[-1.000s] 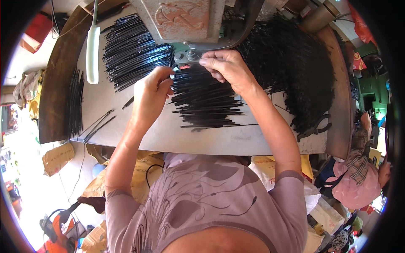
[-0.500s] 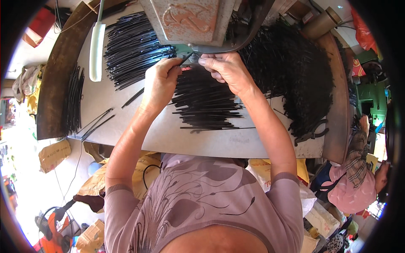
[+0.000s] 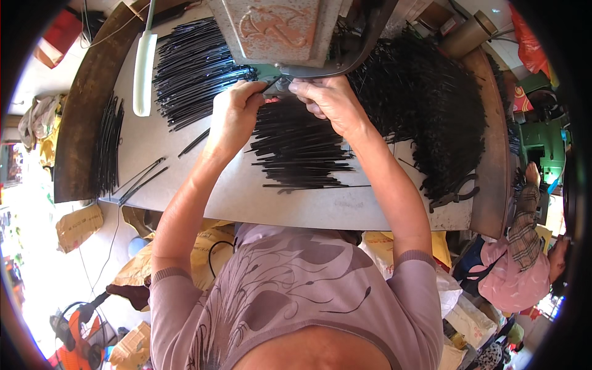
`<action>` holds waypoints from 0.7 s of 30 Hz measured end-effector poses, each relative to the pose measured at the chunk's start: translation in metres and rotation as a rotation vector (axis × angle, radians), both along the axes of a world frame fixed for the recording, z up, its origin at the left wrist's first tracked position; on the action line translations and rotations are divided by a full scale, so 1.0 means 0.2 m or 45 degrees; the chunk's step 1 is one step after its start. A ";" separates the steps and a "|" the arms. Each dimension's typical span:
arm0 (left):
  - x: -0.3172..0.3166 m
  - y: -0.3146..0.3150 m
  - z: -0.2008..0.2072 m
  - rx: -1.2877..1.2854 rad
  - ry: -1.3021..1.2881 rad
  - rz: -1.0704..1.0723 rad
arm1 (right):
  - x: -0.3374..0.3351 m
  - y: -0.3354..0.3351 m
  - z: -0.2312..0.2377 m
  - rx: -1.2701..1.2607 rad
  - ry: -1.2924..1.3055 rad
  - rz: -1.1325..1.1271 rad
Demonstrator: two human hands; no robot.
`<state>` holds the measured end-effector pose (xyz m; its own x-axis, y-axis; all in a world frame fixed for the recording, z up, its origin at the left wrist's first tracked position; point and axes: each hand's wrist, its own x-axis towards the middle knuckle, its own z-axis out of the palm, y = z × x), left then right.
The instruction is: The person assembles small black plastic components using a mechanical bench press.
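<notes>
I'm looking down on a cluttered workshop, at a pale grey bench strewn with thin black strips. The piece in hand is one black strip, held right at the foot of the rust-coloured press at the far edge of the bench. My left hand is clenched around its near end, while my right hand pinches at the same spot under the press head; exactly what those fingertips grip is too small to tell. I judge this the feeding step: the strip is being lined up under the tool. The next move calls for steady alignment, fingers clear. A loose pile of strips lies just below the hands, a tidier bundle to the left, a big tangled heap to the right.
</notes>
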<state>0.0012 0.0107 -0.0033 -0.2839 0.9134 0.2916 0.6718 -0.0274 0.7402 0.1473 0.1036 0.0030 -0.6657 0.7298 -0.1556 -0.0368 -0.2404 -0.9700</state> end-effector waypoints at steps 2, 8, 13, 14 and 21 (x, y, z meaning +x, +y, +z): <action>0.00 0.00 0.00 -0.004 0.009 0.003 | 0.00 0.00 0.00 -0.009 0.005 0.011; 0.00 0.00 0.00 0.053 0.124 -0.015 | 0.00 -0.01 0.00 -0.004 0.028 -0.010; -0.01 0.01 -0.02 0.147 0.236 -0.049 | 0.01 -0.01 -0.01 0.014 -0.006 -0.017; 0.00 0.01 -0.01 0.133 0.342 -0.029 | 0.01 -0.01 -0.01 0.006 -0.019 -0.007; 0.07 -0.04 0.02 0.076 0.466 0.054 | -0.01 -0.01 -0.02 -0.018 -0.097 0.105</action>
